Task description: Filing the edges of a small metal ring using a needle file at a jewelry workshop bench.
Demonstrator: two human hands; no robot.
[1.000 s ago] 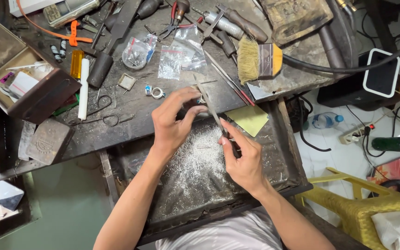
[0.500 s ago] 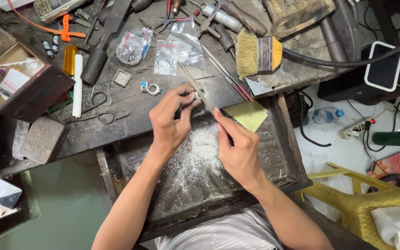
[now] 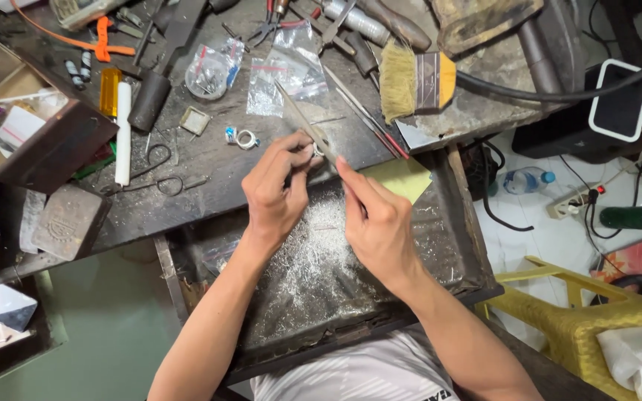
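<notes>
Head view, near to far. A pull-out tray [image 3: 440,245] strewn with silvery metal filings sits closest, below the desk [image 3: 209,156] edge. Above it, the left hand [image 3: 276,189] pinches a small silver ring [image 3: 319,151] between thumb and fingertips at the desk edge. The right hand [image 3: 373,219], fingers closed, grips a slim metal file [image 3: 302,119] whose blade runs up and left across the ring. The two hands meet at the ring. Farther on the desk lie a second ring [image 3: 245,138], clear plastic bags [image 3: 284,74] and a bristle brush [image 3: 414,80].
</notes>
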